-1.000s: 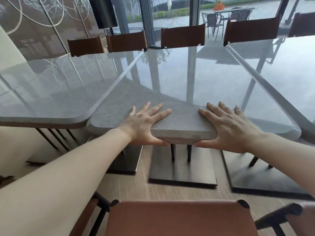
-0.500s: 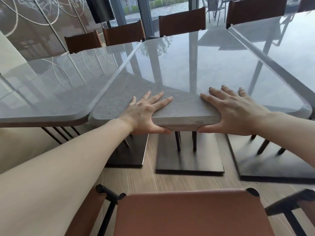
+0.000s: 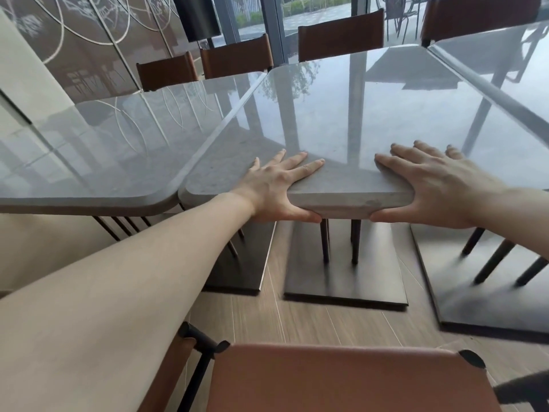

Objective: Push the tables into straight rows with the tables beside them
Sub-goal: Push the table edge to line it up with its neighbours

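Head view of a person's two bare hands on the near edge of the middle table (image 3: 356, 120), a grey stone-look surface with a glossy top and rounded corners.

The left hand (image 3: 276, 188) lies with its fingers (image 3: 309, 168) spread wide and straight on the top, while its thumb hooks under the edge; thumb and fingers thus clamp the slab. The right hand (image 3: 436, 188) mirrors it: fingers flat and fanned on the top, thumb tucked beneath the edge, holding the same slab. The two thumbs point toward each other under the edge, with a bare stretch of edge between them.

Outward of the left-hand fingers stands the left table (image 3: 98, 156); its rounded near corner meets the middle table's corner, and the two long sides run close together toward the far end. Outward of the right-hand fingers, the right table (image 3: 511, 72) runs alongside, with a narrow seam between the tops.

Below the fingers, thin dark legs rise from a flat dark base plate (image 3: 344, 278) on the wood-look floor (image 3: 312, 322); similar plates sit under the neighbouring tables.

Beyond the fingertips, brown chair backs (image 3: 341, 40) line the far ends of the tables, before a glass wall. Nearest the camera, below the wrists, is the top of a brown leather chair back (image 3: 341, 379) with black frame tips.
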